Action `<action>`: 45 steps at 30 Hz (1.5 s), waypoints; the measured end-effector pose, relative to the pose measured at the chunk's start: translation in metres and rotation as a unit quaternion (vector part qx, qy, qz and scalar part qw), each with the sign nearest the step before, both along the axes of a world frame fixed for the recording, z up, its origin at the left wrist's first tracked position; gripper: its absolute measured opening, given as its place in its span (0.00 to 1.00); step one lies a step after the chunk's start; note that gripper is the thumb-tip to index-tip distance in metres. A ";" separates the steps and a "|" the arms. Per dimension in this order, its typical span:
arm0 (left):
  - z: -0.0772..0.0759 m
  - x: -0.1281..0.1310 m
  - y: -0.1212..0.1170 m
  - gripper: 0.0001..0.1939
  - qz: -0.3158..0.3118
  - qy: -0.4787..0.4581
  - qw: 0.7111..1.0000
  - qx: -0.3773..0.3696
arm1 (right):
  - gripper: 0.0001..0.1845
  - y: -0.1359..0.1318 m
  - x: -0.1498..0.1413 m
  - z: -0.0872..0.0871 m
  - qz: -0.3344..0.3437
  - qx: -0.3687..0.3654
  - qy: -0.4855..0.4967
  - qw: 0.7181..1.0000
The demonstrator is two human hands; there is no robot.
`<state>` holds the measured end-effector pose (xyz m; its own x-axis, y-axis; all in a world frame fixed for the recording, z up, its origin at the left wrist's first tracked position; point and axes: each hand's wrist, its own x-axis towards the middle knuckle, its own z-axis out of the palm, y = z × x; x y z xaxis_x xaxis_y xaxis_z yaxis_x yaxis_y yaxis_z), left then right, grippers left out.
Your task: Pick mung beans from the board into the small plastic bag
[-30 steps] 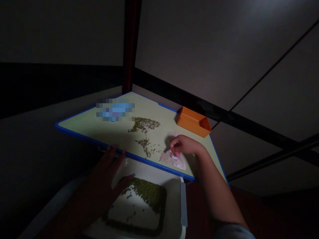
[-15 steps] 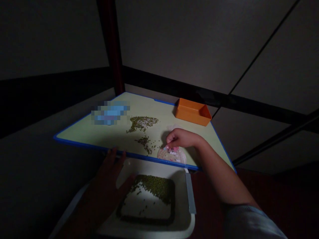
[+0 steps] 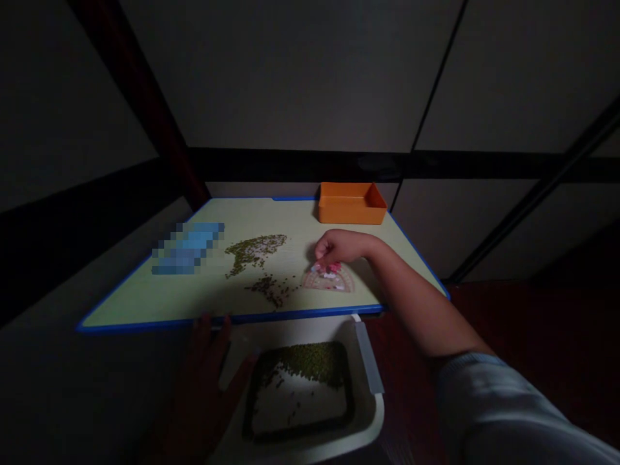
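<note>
A pink semicircular protractor [image 3: 320, 283] with printed patches lies on or just above the pale board [image 3: 194, 300]. My right hand [image 3: 334, 247] pinches it near its top, fingers curled; the exact grip is partly hidden. Left of it, small green beans [image 3: 256, 250] are spread in a patch, with a darker loose cluster [image 3: 271, 289] nearer the edge. Below the board's near edge, a white plastic tub [image 3: 310, 326] holds more green beans [image 3: 314, 360]. In deep shadow, my left hand [image 3: 208, 368] is at the tub's left side, fingers apart, fingertips near the board's edge.
An orange rectangular box [image 3: 352, 213] stands at the board's far right corner. A blurred blue item [image 3: 188, 248] lies at the left. Blue trim borders the board. Panelled walls [image 3: 300, 77] rise behind, and a dark red floor [image 3: 484, 310] shows at the right.
The view has turned and shifted. My right hand and the protractor have moved together away from the board's near edge. My left hand stays by the tub.
</note>
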<state>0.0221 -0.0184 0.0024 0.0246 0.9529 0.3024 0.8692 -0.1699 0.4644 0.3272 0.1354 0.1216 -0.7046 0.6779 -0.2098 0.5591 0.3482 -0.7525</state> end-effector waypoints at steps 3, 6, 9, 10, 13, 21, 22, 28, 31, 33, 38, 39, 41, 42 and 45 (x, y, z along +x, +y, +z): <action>0.000 -0.001 0.002 0.37 -0.003 -0.011 1.000 0.002 | 0.11 0.000 0.001 0.003 -0.024 0.029 -0.008 0.999; 0.007 0.001 -0.002 0.36 -0.016 0.002 0.999 -0.039 | 0.12 0.000 -0.001 0.000 -0.052 0.056 -0.021 0.997; 0.011 0.004 -0.005 0.35 -0.011 0.006 0.999 -0.035 | 0.12 0.000 -0.007 -0.008 -0.042 0.055 -0.016 0.997; 0.011 0.004 -0.005 0.35 -0.006 0.004 1.000 -0.029 | 0.12 0.000 -0.010 -0.010 -0.035 0.056 -0.013 0.998; 0.009 0.004 -0.005 0.36 0.001 0.001 1.000 -0.030 | 0.13 -0.003 -0.016 -0.014 -0.017 0.058 0.009 0.998; 0.012 0.004 -0.004 0.37 -0.002 0.000 0.999 -0.054 | 0.14 -0.006 -0.014 -0.005 -0.044 0.070 0.009 0.997; 0.011 0.004 -0.004 0.37 -0.002 0.000 0.999 -0.052 | 0.14 -0.006 -0.016 -0.006 -0.046 0.075 0.003 0.996; 0.008 0.002 -0.004 0.35 -0.011 0.001 1.000 -0.027 | 0.13 -0.008 -0.027 -0.016 -0.018 0.077 0.028 0.997; 0.008 0.003 -0.003 0.36 0.002 0.006 0.999 -0.042 | 0.13 -0.008 -0.024 -0.014 -0.020 0.070 0.052 0.996; 0.009 0.004 -0.003 0.37 0.006 0.006 0.999 -0.049 | 0.13 -0.008 -0.020 -0.011 -0.012 0.061 0.047 0.997; 0.013 0.005 -0.005 0.37 0.003 -0.003 0.999 -0.043 | 0.11 -0.006 -0.012 -0.008 0.039 0.000 0.002 0.999; 0.014 0.005 -0.005 0.37 0.002 -0.005 0.999 -0.044 | 0.11 -0.006 -0.012 -0.008 0.048 -0.013 -0.005 0.999; 0.014 0.004 -0.005 0.36 -0.001 -0.008 0.999 -0.050 | 0.10 -0.007 -0.013 -0.009 0.060 -0.028 -0.012 0.998; 0.015 0.004 -0.005 0.36 -0.003 -0.007 0.998 -0.054 | 0.10 -0.007 -0.014 -0.009 0.062 -0.030 -0.012 0.998; 0.014 0.003 -0.004 0.37 -0.005 -0.001 0.998 -0.060 | 0.09 -0.010 -0.018 -0.010 0.060 -0.031 -0.006 0.998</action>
